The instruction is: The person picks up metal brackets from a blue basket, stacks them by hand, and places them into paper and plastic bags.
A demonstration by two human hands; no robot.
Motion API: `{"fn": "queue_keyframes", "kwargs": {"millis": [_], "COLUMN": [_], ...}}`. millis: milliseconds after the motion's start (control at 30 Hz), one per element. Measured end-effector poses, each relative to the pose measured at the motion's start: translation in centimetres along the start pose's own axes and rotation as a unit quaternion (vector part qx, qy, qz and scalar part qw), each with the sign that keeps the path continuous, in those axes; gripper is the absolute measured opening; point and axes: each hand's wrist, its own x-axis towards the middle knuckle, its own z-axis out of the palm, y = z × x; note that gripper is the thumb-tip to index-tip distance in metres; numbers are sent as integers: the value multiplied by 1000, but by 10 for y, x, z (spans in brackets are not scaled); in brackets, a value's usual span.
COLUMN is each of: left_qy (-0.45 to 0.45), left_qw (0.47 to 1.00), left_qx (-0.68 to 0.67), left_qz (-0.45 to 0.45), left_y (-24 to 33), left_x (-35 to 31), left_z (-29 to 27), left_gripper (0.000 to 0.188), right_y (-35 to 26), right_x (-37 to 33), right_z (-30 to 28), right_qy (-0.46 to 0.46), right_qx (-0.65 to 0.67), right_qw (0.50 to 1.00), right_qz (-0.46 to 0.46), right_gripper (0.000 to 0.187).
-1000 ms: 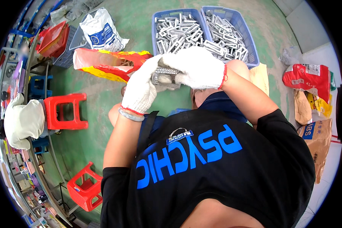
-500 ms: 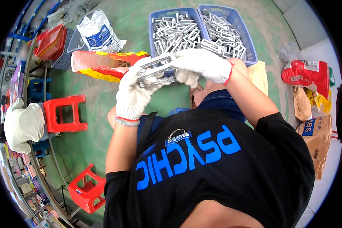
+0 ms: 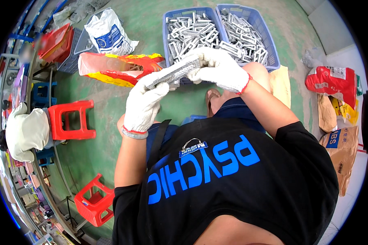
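Observation:
Both my hands wear white knitted gloves with red cuffs. My left hand [image 3: 144,102] is closed round the lower left end of grey metal frames [image 3: 178,72], which lie tilted and edge-on, so I cannot tell how many there are. At their upper right end, my right hand [image 3: 221,70] grips them with bent fingers. Just beyond, a blue plastic crate [image 3: 166,38] is heaped with similar rectangular metal frames. A second blue crate [image 3: 272,49] of them stands against its right side. An open red and yellow sack [image 3: 106,67] lies left of my hands.
Red stools [image 3: 73,119] stand on the green floor at left, near a person in a pale top [image 3: 28,131] beside cluttered shelving. A white bag [image 3: 110,34] sits far left. Red sacks [image 3: 333,83] and a brown paper sack [image 3: 341,159] line the right wall.
The metal frames have turned from showing their openings to lying edge-on together. My right hand has drawn back to their upper right end, its fingers now bent round it.

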Motion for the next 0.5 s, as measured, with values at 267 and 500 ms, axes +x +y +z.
{"fn": "queue_keyframes", "kwargs": {"millis": [267,500], "left_qy": [32,61], "left_qw": [999,991], "left_qx": [31,115], "left_qz": [9,21], "left_y": [-3,3], "left_x": [1,-1], "left_z": [-4,-3], "left_gripper": [32,29], "right_y": [5,11], "right_x": [3,9], "right_z": [1,2], "right_qy": [8,8], "right_qx": [-17,-40], "right_qw": [1000,999], "right_qz": [15,26], "right_gripper": [36,33]}}
